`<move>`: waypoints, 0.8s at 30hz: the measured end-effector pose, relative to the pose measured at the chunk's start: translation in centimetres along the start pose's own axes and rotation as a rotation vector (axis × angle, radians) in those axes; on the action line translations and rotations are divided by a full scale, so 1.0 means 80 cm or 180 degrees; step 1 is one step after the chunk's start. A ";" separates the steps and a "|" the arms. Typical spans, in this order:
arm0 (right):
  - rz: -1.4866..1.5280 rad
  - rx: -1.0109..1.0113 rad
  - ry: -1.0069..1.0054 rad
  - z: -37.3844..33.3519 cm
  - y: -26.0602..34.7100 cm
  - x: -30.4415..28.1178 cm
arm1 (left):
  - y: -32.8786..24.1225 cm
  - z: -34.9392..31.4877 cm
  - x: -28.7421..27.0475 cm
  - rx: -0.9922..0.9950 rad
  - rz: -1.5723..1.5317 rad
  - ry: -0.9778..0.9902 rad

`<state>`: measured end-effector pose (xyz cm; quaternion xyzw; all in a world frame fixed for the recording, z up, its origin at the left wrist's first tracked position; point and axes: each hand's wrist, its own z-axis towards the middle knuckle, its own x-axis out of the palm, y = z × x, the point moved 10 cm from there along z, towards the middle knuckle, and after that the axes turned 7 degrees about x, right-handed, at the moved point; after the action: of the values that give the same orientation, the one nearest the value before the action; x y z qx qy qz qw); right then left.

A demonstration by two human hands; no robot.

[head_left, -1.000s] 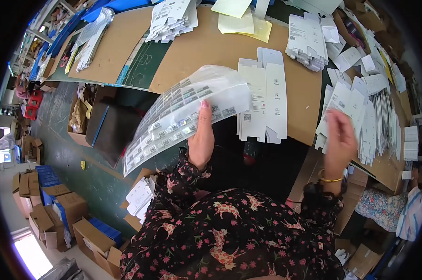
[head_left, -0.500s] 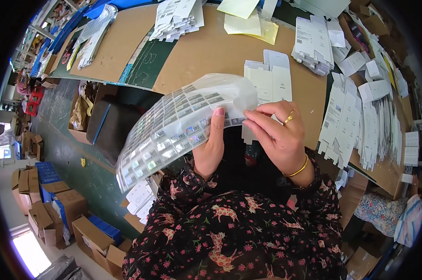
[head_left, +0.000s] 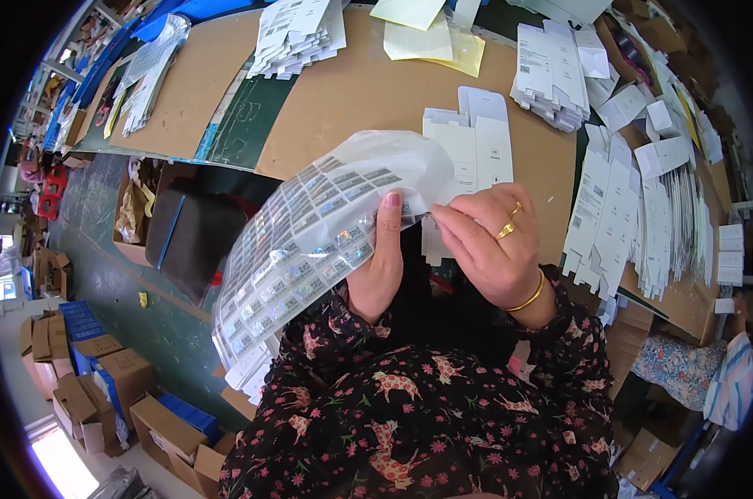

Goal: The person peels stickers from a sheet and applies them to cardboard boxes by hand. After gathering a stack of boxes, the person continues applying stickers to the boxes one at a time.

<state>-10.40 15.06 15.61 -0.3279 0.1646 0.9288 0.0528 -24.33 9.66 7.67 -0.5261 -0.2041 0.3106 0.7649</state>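
Note:
My left hand (head_left: 378,266) grips a curved, translucent sheet of shiny silver stickers (head_left: 306,245), its thumb lying flat on the front. The sheet's upper right part is bare backing. My right hand (head_left: 497,241), with gold rings and a bangle, pinches a small sticker (head_left: 429,216) at the sheet's right edge between thumb and forefinger. The sticker is mostly hidden by the fingertips, and whether it is fully off the sheet I cannot tell. Just behind the sheet and my right hand, flat white cartons (head_left: 491,141) lie on the cardboard-covered table.
Stacks of flattened white cartons lie at the back (head_left: 297,37) and right (head_left: 551,75) of the table (head_left: 343,91). Yellow papers (head_left: 430,41) rest at the far side. Left of the sheet is a dark padded seat (head_left: 189,233); open cardboard boxes (head_left: 168,424) stand on the floor.
My right fingers have shifted slightly left along the sheet's edge, and the hand has turned. Stickers at that edge no longer show as before. The sheet bows more; the whole view has shifted slightly.

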 end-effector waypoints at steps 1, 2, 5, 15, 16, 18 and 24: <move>-0.0041 -0.0124 -0.0050 -0.002 0.003 0.000 | 0.003 0.000 0.000 0.0004 -0.0069 -0.0053; -0.0040 -0.0116 -0.0043 -0.003 0.000 0.001 | 0.007 -0.001 0.002 -0.0006 -0.0069 -0.0051; -0.0134 -0.0423 0.0009 -0.011 0.002 0.003 | 0.023 -0.002 0.002 -0.0206 -0.0294 -0.0191; 0.0332 0.0129 0.0240 0.001 -0.028 0.010 | 0.016 0.007 0.012 0.0070 0.0160 -0.0056; 0.0469 0.0334 0.0278 0.003 -0.038 0.011 | 0.013 0.008 0.014 0.0085 0.0235 -0.0018; 0.0606 0.0555 0.0319 0.003 -0.048 0.013 | 0.013 0.008 0.016 0.0087 0.0312 0.0029; 0.1238 0.1229 0.0467 0.003 -0.082 0.010 | 0.065 0.007 0.002 -0.0171 0.0374 -0.0220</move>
<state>-9.83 21.31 13.53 -0.3403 0.4016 0.8467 -0.0770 -25.87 11.47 3.05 -0.5464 -0.2075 0.3674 0.7235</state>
